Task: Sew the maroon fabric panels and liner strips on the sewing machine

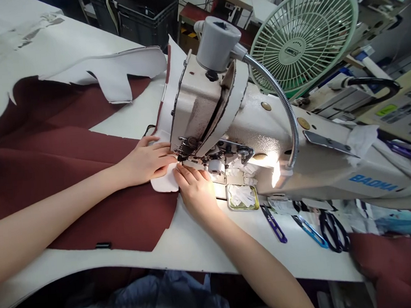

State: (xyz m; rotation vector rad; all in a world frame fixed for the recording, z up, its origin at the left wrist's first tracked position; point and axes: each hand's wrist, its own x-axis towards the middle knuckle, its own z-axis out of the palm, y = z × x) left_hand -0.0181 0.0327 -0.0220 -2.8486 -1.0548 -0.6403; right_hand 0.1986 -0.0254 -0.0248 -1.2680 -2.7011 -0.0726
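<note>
A sewing machine point(216, 110) stands over the work, its needle area lit by a lamp. Beneath it lies a white panel point(164, 180) with a rounded corner. My left hand point(145, 161) rests on this panel with its fingers stretched out flat toward the needle. On the near side, my right hand point(197, 190) has its bent fingers close together, gripping the panel's edge beside the presser foot. The fingertips partly hide the stitching spot. A large maroon sheet point(125, 218) spreads under my left forearm, and a white cut piece point(115, 73) lies on its far part.
A small tin point(243, 197) of white scraps sits right of my right hand. Purple thread snips point(273, 224), a blue-handled cutter point(311, 231) and black scissors point(333, 231) lie farther right. Behind the machine is a green fan point(301, 40); a black crate point(143, 18) stands beyond the table.
</note>
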